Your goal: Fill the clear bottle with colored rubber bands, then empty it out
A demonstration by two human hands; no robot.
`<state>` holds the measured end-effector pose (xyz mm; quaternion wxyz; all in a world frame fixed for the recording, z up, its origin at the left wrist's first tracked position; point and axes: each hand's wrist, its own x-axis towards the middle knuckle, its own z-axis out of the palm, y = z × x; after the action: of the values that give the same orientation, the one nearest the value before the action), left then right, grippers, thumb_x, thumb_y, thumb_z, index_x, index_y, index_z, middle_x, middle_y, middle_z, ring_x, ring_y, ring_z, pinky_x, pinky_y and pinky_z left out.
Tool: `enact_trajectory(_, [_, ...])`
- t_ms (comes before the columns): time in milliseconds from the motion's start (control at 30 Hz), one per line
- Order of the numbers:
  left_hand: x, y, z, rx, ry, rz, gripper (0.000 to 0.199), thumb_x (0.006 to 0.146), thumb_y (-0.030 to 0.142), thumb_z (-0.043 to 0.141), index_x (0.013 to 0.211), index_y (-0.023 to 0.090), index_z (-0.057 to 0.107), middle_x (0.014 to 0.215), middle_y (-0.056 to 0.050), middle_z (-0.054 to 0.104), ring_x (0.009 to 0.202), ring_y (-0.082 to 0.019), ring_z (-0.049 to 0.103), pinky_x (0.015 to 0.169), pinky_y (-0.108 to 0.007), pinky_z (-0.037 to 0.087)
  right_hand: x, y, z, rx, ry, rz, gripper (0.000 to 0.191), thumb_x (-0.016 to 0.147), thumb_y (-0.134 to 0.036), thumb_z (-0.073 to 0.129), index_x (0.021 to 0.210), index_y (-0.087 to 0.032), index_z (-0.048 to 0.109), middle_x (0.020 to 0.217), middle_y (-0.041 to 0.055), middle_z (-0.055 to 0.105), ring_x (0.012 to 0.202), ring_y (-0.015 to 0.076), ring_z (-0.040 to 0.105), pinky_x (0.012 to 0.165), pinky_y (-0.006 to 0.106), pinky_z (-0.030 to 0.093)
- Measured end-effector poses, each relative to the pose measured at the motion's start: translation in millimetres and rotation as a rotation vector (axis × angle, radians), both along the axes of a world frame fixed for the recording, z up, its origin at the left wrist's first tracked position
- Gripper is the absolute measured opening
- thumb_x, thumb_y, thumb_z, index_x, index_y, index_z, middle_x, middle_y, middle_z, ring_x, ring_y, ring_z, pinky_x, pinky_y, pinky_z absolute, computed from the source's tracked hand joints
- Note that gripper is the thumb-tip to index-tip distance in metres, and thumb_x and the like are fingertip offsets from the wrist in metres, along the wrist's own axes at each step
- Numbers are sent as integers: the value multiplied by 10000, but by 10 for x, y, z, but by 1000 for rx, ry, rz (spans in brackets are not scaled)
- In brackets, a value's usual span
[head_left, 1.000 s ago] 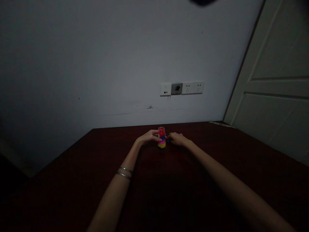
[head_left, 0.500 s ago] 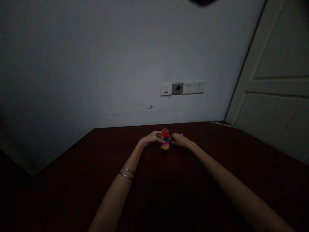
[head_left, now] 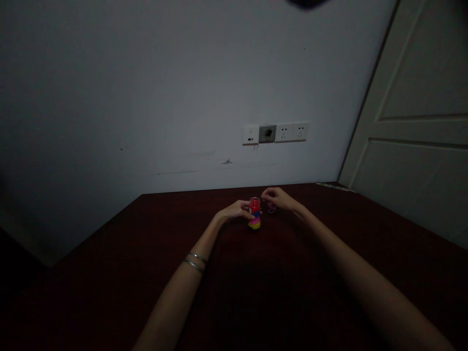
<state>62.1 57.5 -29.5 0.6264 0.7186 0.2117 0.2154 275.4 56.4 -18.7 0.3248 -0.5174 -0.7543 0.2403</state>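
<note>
A small clear jar [head_left: 255,213] with bands of red, blue, pink and yellow filling stands on the dark table, its mouth uncovered. Wrapped round its left side is my left hand [head_left: 236,211], thumb in front. My right hand [head_left: 277,197] is raised just right of the jar's mouth, fingertips pinched together; whatever they hold, if anything, is too small and dim to name. Beneath that hand lies a pinkish-purple object [head_left: 271,207] with a thin pale loop at its lower edge; its kind is unclear.
The dark red table [head_left: 175,234] reaches back to a grey wall [head_left: 175,97]. A row of sockets and switches [head_left: 275,133] is set in the wall. On the right stands a pale panelled door [head_left: 413,112], with a light strip [head_left: 334,186] on the table near it.
My right hand has lifted up from beside the jar to the height of its mouth, uncovering more of the pinkish object. The jar and my left hand have shifted slightly right.
</note>
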Motion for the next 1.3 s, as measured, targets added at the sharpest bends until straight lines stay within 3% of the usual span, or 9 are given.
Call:
enact_trajectory(167, [23, -6, -27, -11, 5, -7, 428, 566, 112, 681, 988, 115, 610, 1018, -109, 630, 908, -187, 576, 882, -375, 381, -107, -320, 575, 39, 61, 179, 290, 706, -368, 577, 823, -115, 657, 777, 61, 650, 679, 130, 554, 630, 262, 437])
enact_trajectory(300, [34, -2, -31, -8, -2, -3, 396, 576, 116, 677, 966, 117, 610, 1010, -103, 630, 924, -193, 571, 891, -394, 378, -265, -501, 798, -36, -80, 290, 256, 698, -290, 569, 840, -113, 688, 761, 65, 668, 649, 125, 560, 602, 249, 429])
enact_trajectory(467, [44, 4, -34, 14, 5, -3, 389, 581, 120, 677, 965, 113, 612, 967, -91, 634, 906, -190, 573, 895, -400, 372, -332, -491, 850, -90, -251, 294, 239, 691, -210, 536, 831, -115, 704, 645, 44, 655, 548, 100, 529, 533, 224, 404])
enact_trajectory(633, [51, 10, -43, 27, 12, -10, 388, 592, 137, 680, 973, 112, 614, 957, -89, 630, 878, -182, 576, 872, -383, 385, -318, -416, 882, -73, -299, 277, 249, 688, -199, 524, 829, -100, 703, 683, 63, 667, 540, 102, 525, 504, 224, 397])
enact_trajectory(900, [68, 0, -52, -7, 2, -41, 389, 586, 129, 683, 967, 111, 607, 943, -79, 629, 878, -177, 574, 875, -373, 381, -398, -398, 935, -237, -405, 308, 247, 639, -123, 525, 817, -115, 696, 582, 23, 629, 489, 87, 504, 471, 208, 383])
enact_trajectory(1133, [70, 5, -63, 5, 18, -42, 373, 588, 133, 687, 952, 105, 609, 934, -78, 625, 870, -168, 570, 893, -386, 368, -403, -314, 960, -345, -486, 331, 244, 698, -238, 543, 859, -97, 658, 614, 34, 607, 482, 83, 494, 479, 214, 391])
enact_trajectory(1300, [63, 23, -81, 19, 29, -54, 374, 597, 151, 686, 961, 116, 608, 935, -71, 627, 868, -167, 569, 894, -393, 365, -487, -347, 1033, -407, -591, 365, 335, 794, -340, 447, 877, -77, 636, 669, 70, 604, 500, 97, 494, 474, 224, 386])
